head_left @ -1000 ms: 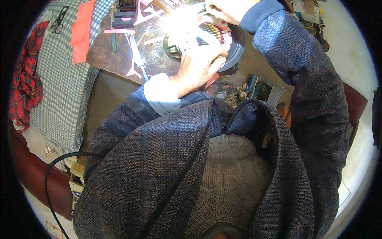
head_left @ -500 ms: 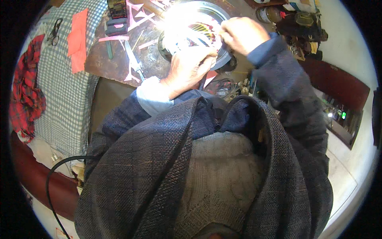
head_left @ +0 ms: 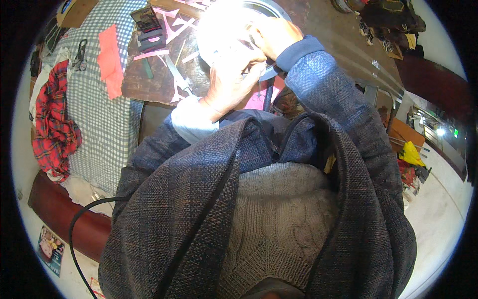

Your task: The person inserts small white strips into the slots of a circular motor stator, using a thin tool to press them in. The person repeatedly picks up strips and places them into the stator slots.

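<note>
A round, grey-rimmed metal housing point(head_left: 271, 7) sits at the top of the table, its middle washed out by a very bright light. My left hand point(head_left: 231, 77) is at its near edge with the fingers curled closed; glare hides what they hold, if anything. Across the right side of the housing reaches my right hand point(head_left: 276, 37), fingers bent together and pointing into the bright middle. Whatever lies between those fingertips is lost in the glare too. Left of the hands, a pair of scissors point(head_left: 177, 74) lies on the brown table point(head_left: 134, 79) among pink strips point(head_left: 181, 30).
A small black case point(head_left: 149, 32) stands on the table. To its left, a checked cloth point(head_left: 99, 134) carries pink sheets point(head_left: 109, 62), glasses point(head_left: 80, 55) and a red plaid garment point(head_left: 55, 124). Tools and clutter point(head_left: 391, 27) are at the upper right. A black cable point(head_left: 74, 224) hangs at lower left.
My right hand has moved left and inward over the housing. My left hand stays near the same spot with fingers closed. The view has shifted, and glare covers more of the housing.
</note>
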The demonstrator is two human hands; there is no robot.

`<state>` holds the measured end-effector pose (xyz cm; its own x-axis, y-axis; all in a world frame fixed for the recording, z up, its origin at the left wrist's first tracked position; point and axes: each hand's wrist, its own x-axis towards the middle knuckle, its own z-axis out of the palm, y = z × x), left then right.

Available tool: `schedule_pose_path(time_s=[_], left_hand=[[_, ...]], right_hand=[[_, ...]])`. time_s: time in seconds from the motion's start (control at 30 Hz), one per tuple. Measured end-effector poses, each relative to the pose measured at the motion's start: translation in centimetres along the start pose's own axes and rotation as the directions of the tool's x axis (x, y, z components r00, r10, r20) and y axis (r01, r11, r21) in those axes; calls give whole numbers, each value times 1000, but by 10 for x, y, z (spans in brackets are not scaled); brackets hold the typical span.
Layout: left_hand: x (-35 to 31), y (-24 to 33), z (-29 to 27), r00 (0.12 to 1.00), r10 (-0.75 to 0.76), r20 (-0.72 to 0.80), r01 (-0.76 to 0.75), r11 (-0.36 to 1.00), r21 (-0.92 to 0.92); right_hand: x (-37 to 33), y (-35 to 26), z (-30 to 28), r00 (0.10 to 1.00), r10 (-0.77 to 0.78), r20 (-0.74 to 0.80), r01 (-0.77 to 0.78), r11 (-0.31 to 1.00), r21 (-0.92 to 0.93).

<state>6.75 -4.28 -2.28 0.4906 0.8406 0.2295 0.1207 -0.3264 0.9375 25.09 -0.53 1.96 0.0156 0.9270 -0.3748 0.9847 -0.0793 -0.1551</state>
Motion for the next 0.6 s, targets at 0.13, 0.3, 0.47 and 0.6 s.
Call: schedule_pose_path(time_s=[0.13, 0.3, 0.47, 0.6], left_hand=[[0, 1, -1, 1000, 23, 2, -23, 997, 70], [-1, 3, 0, 1000, 4, -20, -4, 1000, 30], [-2, 3, 2, 995, -81, -60, 79, 996, -34], [-3, 6, -1, 997, -42, -59, 38, 997, -67]], right_hand=[[0, 0, 15, 990, -143, -20, 139, 981, -135], [3, -12, 16, 984, -130, -118, 122, 990, -74], [29, -27, 6, 981, -165, -101, 161, 986, -52], [28, -28, 7, 979, -189, -71, 184, 981, -69]])
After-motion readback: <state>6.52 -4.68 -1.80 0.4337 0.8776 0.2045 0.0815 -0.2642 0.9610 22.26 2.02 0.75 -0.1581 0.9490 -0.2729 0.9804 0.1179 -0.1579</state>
